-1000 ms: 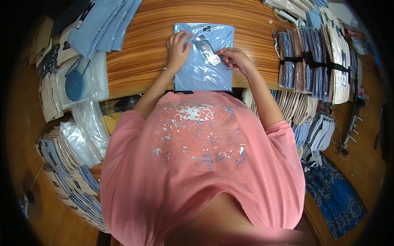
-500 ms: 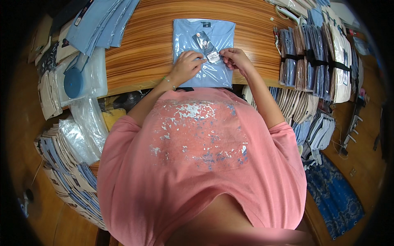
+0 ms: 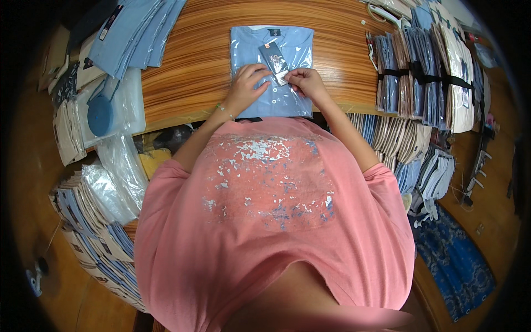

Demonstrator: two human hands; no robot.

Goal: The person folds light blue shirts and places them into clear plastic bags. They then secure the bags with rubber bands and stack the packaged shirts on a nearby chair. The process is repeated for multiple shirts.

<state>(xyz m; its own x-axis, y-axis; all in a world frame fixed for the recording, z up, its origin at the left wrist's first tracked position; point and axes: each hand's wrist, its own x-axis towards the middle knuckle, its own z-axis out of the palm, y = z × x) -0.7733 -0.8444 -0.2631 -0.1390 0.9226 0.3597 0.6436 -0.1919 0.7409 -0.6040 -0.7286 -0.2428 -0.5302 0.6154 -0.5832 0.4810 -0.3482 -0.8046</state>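
"Right hand (image 3: 307, 84): what is its state?"

"Thumb and forefinger meet at the lower end of a dark hang tag (image 3: 270, 54); whether they pinch the tag or the clear plastic, one cannot tell."

"And the left hand (image 3: 245, 89)?"

"It rests on the left part of the folded blue shirt (image 3: 298, 43), fingers bent, thumb set apart from them, near the tag."

"Where does the shirt lie?"

"Flat in clear wrapping at the near edge of the wood-grained table (image 3: 193, 72), collar away from the person."

"What flanks it?"

"Well apart on the left, wrapped blue garments (image 3: 135, 39) and a round blue roll (image 3: 100, 115); on the right, packed garments (image 3: 425, 99) bound by black straps (image 3: 457, 83)"
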